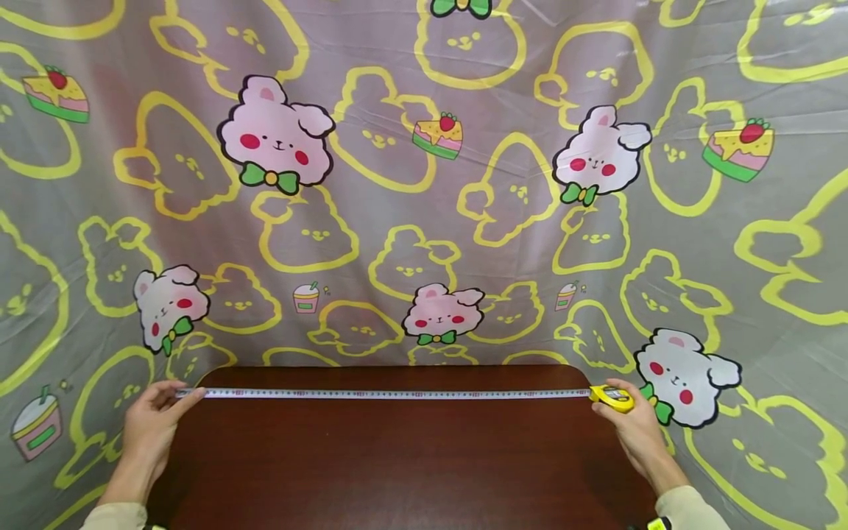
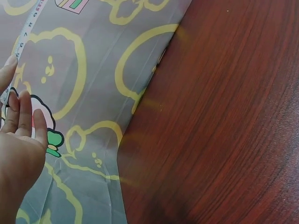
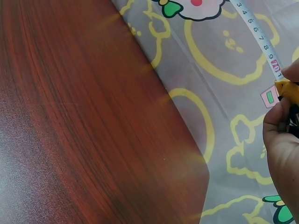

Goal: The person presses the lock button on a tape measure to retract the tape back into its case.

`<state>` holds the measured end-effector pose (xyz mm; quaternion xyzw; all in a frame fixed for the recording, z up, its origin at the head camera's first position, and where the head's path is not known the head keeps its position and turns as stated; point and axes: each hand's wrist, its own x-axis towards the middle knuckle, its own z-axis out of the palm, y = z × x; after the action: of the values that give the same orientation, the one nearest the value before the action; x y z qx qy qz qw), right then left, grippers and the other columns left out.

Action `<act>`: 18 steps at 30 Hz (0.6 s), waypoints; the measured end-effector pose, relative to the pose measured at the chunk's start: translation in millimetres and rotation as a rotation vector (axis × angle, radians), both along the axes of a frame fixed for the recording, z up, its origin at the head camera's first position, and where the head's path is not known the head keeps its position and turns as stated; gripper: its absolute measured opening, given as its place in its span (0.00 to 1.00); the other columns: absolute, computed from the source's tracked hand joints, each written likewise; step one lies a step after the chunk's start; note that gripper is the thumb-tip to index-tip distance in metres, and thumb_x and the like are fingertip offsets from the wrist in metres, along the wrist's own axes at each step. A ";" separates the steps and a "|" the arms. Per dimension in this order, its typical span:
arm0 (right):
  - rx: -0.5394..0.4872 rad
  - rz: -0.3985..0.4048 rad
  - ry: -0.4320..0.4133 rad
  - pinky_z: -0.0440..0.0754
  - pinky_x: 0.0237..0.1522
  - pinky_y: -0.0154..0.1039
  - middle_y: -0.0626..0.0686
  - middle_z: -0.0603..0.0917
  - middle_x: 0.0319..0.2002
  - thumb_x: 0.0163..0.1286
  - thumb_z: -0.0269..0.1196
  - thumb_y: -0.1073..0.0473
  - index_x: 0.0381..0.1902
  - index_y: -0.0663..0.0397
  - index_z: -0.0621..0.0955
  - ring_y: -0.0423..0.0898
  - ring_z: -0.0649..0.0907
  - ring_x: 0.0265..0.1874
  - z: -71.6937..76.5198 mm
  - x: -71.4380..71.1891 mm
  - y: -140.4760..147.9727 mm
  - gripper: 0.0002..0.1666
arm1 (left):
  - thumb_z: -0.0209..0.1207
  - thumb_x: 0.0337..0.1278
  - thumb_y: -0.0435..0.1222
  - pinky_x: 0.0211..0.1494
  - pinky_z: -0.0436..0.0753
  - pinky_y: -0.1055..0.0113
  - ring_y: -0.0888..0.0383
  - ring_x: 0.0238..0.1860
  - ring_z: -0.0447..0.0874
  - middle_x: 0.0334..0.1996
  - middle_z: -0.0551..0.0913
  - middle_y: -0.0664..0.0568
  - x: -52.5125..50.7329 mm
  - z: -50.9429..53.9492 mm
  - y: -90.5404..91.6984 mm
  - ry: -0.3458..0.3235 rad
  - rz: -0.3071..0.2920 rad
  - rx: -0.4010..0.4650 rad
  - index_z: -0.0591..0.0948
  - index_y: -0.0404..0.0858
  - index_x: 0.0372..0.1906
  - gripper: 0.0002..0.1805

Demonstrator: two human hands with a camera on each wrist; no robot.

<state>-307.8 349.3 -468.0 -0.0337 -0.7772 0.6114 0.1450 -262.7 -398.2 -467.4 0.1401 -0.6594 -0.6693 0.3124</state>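
Note:
A tape measure (image 1: 616,398) with a yellow case is in my right hand (image 1: 637,430), fingers and thumb round the case. Its white blade (image 1: 397,394) runs out straight and level to the left, near the far edge of the brown table. My left hand (image 1: 151,433) pinches the free end of the blade between thumb and fingers. In the right wrist view the yellow case (image 3: 288,91) is partly cut off, and a red 70 mark shows on the blade (image 3: 261,39) beside it. The left wrist view shows the left hand (image 2: 21,154) at the blade's end (image 2: 25,28).
The dark brown wooden table (image 1: 411,464) has rounded far corners. Behind it and on both sides hangs a grey curtain (image 1: 391,206) printed with yellow outlines, white rabbits, cakes and cups. Both hands are just beyond the table's left and right sides.

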 end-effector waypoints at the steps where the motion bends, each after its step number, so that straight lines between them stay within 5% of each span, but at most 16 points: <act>1: -0.011 0.008 0.006 0.81 0.41 0.28 0.61 0.67 0.57 0.67 0.69 0.71 0.67 0.66 0.66 0.37 0.79 0.39 0.6 0.5 0.5 0.35 | 0.76 0.53 0.27 0.34 0.73 0.79 0.65 0.33 0.72 0.29 0.82 0.65 0.0 0.1 0.1 0.015 -0.015 0.019 0.84 0.44 0.36 0.13; 9: -0.082 0.074 0.026 0.82 0.41 0.29 0.58 0.71 0.50 0.70 0.65 0.72 0.64 0.62 0.66 0.38 0.80 0.39 -0.2 2.7 5.4 0.30 | 0.77 0.51 0.27 0.34 0.74 0.80 0.65 0.34 0.72 0.30 0.81 0.64 1.7 -1.9 -2.7 0.000 -0.057 0.056 0.84 0.39 0.36 0.12; 18: -0.122 0.097 0.013 0.81 0.45 0.29 0.61 0.66 0.56 0.69 0.70 0.68 0.62 0.49 0.69 0.37 0.80 0.41 -0.8 6.1 6.7 0.29 | 0.77 0.55 0.38 0.34 0.74 0.78 0.65 0.36 0.72 0.31 0.80 0.68 3.5 0.6 -0.6 -0.136 -0.002 -0.143 0.82 0.35 0.43 0.17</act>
<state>-301.7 356.1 -468.8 -0.0007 -0.7381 0.6643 0.1178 -259.2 -398.8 -466.8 0.1618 -0.7255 -0.6097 0.2752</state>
